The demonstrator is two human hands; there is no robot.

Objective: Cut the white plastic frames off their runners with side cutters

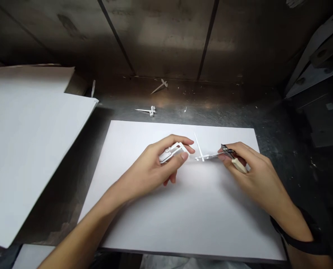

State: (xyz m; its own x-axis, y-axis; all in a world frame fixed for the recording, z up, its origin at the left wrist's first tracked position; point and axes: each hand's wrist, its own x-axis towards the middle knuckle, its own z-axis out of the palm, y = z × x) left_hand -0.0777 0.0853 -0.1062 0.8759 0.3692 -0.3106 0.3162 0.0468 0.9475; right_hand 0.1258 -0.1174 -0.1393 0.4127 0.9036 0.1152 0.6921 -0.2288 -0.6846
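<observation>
My left hand (pixel 155 164) is closed on a small white plastic frame (pixel 180 147), a rectangular piece with an opening, pinched between thumb and fingers. My right hand (pixel 252 172) grips a small hand tool with dark metal (pixel 227 150) and a cream handle (pixel 239 165); its exact kind is unclear. A thin pale length (pixel 209 155) runs left from the tool, and I cannot tell whether it is blade or plastic. Across its far end stands a thin white plastic stick (pixel 199 145), apart from the frame. Both hands are over a white board (pixel 183 216).
Behind the board, two white branched plastic scraps (pixel 146 110) (pixel 160 86) lie on the dark metal worktop (pixel 216 108) among small crumbs. Large white sheets (pixel 28 130) jut in from the left. A metal wall (pixel 166 37) closes the back; dark machinery (pixel 320 63) stands at right.
</observation>
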